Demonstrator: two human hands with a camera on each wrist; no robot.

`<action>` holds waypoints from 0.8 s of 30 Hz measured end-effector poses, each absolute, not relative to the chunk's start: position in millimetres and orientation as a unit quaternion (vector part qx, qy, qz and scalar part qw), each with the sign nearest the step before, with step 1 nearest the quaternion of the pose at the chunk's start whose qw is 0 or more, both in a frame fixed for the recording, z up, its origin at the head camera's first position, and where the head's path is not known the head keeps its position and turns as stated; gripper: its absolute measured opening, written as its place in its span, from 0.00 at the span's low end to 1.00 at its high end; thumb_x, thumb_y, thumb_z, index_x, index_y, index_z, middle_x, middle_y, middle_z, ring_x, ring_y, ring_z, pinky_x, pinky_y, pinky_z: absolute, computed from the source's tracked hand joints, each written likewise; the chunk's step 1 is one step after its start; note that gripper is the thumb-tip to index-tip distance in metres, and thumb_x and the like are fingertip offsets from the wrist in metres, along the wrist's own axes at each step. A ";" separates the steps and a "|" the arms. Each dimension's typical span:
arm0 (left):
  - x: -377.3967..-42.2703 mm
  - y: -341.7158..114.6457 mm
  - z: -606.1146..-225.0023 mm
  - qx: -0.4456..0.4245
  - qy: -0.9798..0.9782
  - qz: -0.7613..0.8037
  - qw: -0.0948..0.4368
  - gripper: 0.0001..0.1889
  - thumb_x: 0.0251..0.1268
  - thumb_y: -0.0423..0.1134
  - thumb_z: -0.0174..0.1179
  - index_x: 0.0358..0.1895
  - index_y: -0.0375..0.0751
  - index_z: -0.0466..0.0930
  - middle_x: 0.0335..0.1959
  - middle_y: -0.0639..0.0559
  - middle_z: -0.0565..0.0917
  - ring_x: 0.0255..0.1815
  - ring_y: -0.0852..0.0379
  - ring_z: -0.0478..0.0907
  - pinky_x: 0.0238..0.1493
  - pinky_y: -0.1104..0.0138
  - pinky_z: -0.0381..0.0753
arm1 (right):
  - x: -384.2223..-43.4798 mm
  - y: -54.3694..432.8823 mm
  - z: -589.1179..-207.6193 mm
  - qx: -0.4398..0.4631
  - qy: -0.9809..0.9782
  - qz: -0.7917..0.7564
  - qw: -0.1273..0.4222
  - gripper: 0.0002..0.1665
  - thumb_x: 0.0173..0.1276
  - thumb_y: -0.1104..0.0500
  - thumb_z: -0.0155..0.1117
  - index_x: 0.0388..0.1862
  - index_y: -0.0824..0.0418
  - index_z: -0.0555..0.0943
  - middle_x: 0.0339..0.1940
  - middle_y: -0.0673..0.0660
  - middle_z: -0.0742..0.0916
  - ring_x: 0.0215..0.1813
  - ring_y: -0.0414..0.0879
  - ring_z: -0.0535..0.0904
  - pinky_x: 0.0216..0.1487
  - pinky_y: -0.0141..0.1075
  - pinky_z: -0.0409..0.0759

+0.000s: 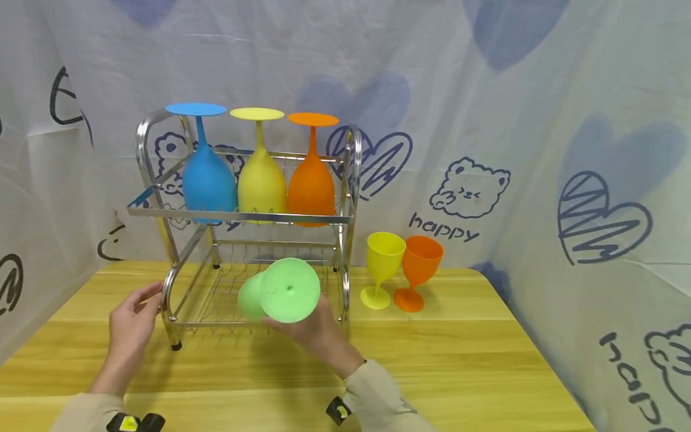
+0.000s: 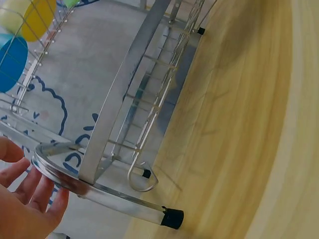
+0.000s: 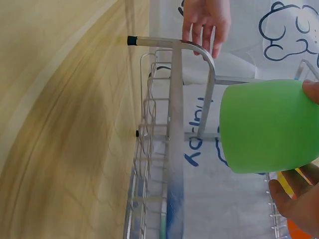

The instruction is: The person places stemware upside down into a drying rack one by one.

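Note:
A green plastic goblet (image 1: 290, 291) is held by my right hand (image 1: 318, 336) in front of the lower tier of a two-tier metal rack (image 1: 156, 212). It is tilted, its round foot toward the head camera and its bowl behind, to the left. In the right wrist view, my fingers and thumb lie around the green bowl (image 3: 269, 129). My left hand (image 1: 131, 321) touches the rack's front left post, its fingers fairly straight against the metal tube (image 2: 60, 174). Upside down on the upper tier stand a blue goblet (image 1: 209, 183), a yellow goblet (image 1: 261, 183) and an orange goblet (image 1: 312, 186).
Right of the rack, a second yellow goblet (image 1: 385, 258) and a second orange goblet (image 1: 421, 261) stand upright side by side on the wooden table (image 1: 459, 372). A patterned cloth (image 1: 540, 120) hangs behind and at both sides. The rack's lower wire shelf (image 1: 216, 300) sits low over the tabletop.

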State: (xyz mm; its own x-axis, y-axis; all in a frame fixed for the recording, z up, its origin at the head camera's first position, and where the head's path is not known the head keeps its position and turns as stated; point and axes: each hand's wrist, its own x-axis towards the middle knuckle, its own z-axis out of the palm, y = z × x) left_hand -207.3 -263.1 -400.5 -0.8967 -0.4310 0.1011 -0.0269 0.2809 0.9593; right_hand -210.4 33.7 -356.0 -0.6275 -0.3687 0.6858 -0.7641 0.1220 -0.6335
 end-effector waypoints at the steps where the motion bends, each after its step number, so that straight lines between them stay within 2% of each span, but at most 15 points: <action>1: -208.7 -264.6 -400.9 0.141 -0.781 -0.584 0.170 0.25 0.75 0.44 0.48 0.68 0.34 0.66 0.43 0.72 0.75 0.38 0.77 0.72 0.41 0.79 0.75 | -214.4 29.9 -361.7 0.386 -0.730 0.533 0.183 0.43 0.47 0.71 0.79 0.62 0.68 0.68 0.55 0.64 0.81 0.56 0.54 0.79 0.56 0.36 0.78; 3: -210.9 -267.7 -402.3 0.118 -0.773 -0.602 0.163 0.24 0.75 0.44 0.49 0.68 0.36 0.67 0.42 0.72 0.76 0.39 0.76 0.74 0.42 0.80 0.75 | -222.5 22.3 -371.5 0.380 -0.737 0.528 0.182 0.44 0.48 0.68 0.79 0.63 0.66 0.68 0.56 0.62 0.81 0.57 0.51 0.79 0.56 0.35 0.77; 6: -213.2 -272.9 -406.5 0.072 -0.742 -0.648 0.153 0.18 0.75 0.44 0.51 0.63 0.44 0.71 0.37 0.76 0.79 0.38 0.74 0.77 0.39 0.81 0.75 | -229.5 11.8 -378.7 0.369 -0.750 0.517 0.185 0.46 0.49 0.65 0.79 0.66 0.64 0.66 0.58 0.60 0.80 0.58 0.49 0.77 0.58 0.35 0.76; 10: -215.1 -278.8 -412.7 0.032 -0.676 -0.723 0.137 0.11 0.72 0.41 0.55 0.54 0.56 0.72 0.36 0.72 0.83 0.38 0.73 0.79 0.38 0.81 0.75 | -234.5 -1.8 -380.1 0.370 -0.748 0.518 0.188 0.49 0.50 0.63 0.79 0.69 0.62 0.64 0.60 0.59 0.78 0.61 0.48 0.74 0.61 0.38 0.73; 17: -218.3 -284.2 -418.7 0.013 -0.583 -0.801 0.135 0.12 0.67 0.35 0.60 0.50 0.55 0.81 0.38 0.63 0.84 0.40 0.68 0.80 0.40 0.79 0.78 | -244.4 -25.7 -386.1 0.362 -0.760 0.505 0.194 0.51 0.52 0.60 0.79 0.72 0.58 0.62 0.63 0.55 0.76 0.64 0.44 0.71 0.64 0.38 0.70; 24: -223.0 -285.6 -426.2 0.001 -0.571 -0.805 0.158 0.12 0.65 0.32 0.62 0.48 0.52 0.84 0.38 0.58 0.84 0.38 0.65 0.80 0.42 0.77 0.79 | -254.3 -50.4 -390.6 0.315 -0.795 0.494 0.154 0.44 0.55 0.56 0.77 0.69 0.54 0.68 0.60 0.53 0.78 0.62 0.42 0.71 0.61 0.38 0.72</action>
